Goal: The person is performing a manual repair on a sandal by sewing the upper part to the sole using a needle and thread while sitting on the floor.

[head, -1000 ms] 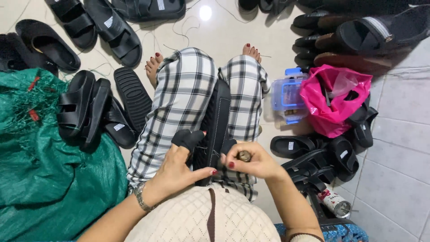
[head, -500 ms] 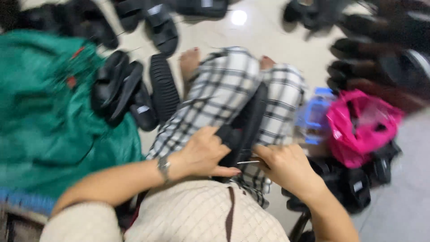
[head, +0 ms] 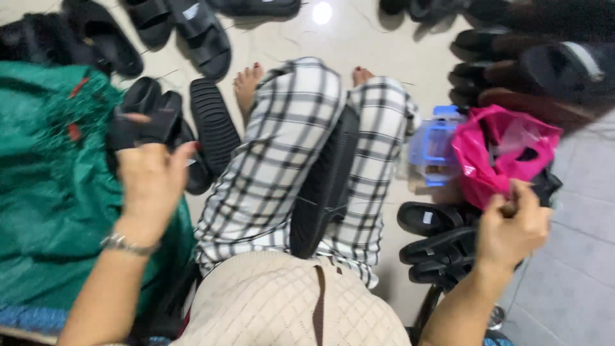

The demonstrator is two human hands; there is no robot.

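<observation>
Both hands have left the black sandal (head: 325, 186) (it lies between the plaid-trousered knees). Left hand (head: 152, 182) grips a black strap piece (head: 142, 125) over the green sack (head: 45, 192); right hand (head: 512, 227) pinches a small tool beside the pink bag (head: 493, 154).

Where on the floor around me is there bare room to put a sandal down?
Bare tile lies past the feet, bordered by sandals at the top. Grey tile at lower right is also free. It is crowded by the green sack on the left and around the pink bag and stacked sandals on the right.
</observation>
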